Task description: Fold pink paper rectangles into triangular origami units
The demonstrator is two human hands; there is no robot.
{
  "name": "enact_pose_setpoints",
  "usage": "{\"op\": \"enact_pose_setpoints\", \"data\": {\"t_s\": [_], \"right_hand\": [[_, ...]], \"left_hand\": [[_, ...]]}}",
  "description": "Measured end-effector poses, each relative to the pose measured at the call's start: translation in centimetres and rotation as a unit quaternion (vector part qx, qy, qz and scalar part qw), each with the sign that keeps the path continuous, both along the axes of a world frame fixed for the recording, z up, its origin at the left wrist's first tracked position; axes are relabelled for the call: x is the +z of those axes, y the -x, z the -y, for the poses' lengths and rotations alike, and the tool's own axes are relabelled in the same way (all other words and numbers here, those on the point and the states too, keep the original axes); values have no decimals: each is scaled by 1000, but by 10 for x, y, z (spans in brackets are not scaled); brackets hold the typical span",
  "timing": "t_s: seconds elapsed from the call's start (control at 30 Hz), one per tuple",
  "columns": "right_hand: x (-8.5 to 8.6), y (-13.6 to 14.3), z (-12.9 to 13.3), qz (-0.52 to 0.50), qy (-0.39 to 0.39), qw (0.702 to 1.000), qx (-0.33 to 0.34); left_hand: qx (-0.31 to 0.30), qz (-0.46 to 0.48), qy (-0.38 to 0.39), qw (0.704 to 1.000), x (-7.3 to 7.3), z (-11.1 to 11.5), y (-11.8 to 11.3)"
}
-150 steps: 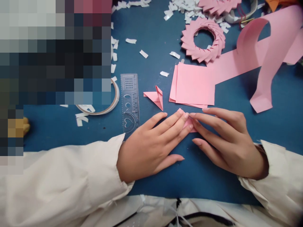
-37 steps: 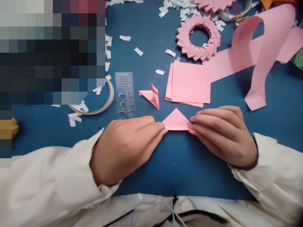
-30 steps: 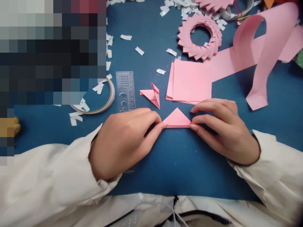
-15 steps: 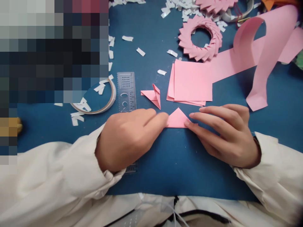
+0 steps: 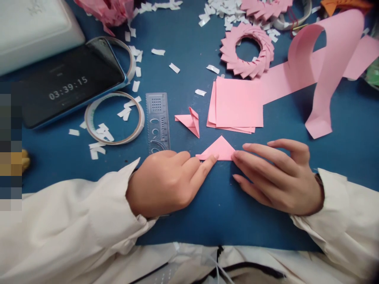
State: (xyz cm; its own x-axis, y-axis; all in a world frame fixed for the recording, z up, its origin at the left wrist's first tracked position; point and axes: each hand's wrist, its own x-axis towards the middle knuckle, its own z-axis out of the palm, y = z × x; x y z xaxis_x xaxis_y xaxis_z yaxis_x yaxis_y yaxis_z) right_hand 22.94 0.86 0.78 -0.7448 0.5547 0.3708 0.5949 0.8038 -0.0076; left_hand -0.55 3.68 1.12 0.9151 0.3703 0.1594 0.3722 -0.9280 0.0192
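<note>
A folded triangle of pink paper (image 5: 220, 146) lies flat on the table between my hands. My left hand (image 5: 167, 181) is closed, its other fingers curled, with one fingertip pressing the paper's lower left part. A narrow folded strip shows at that side. My right hand (image 5: 278, 173) has its fingers spread, one fingertip touching the paper's right corner and the thumb apart on the table. Beyond the left hand rests a folded pink piece (image 5: 189, 120) with two points. A stack of pink square sheets (image 5: 239, 103) is just behind the triangle.
A clear ruler (image 5: 156, 118) lies partly under my left hand. Farther left are a tape roll (image 5: 139, 132), a phone (image 5: 74, 85) and a white box (image 5: 38, 35). A pink paper ring (image 5: 226, 49), a curled pink strip (image 5: 322, 94) and white scraps (image 5: 217, 12) lie beyond.
My left fingertip has moved right along the paper's lower edge, uncovering its left corner. My right thumb now shows apart from the other fingers.
</note>
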Motion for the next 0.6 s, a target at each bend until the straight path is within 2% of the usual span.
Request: {"op": "enact_pose_setpoints", "data": {"t_s": [0.07,0.2,0.3,0.43,0.6], "right_hand": [[-1,0,-1,-15,21,999,-33],[-3,-2,-3,-71,116,982,-130],[-4,-2,-5,-89,146,975,-142],[-5,-3,-5,-78,121,980,-137],[-4,-1,-3,-42,23,997,-68]], "left_hand": [[7,-4,8,1000,0,1,-1],[16,2,13,1000,-1,0,-2],[15,9,19,1000,-1,1,-2],[22,11,30,999,-1,2,-1],[26,-11,54,998,1,0,-3]]}}
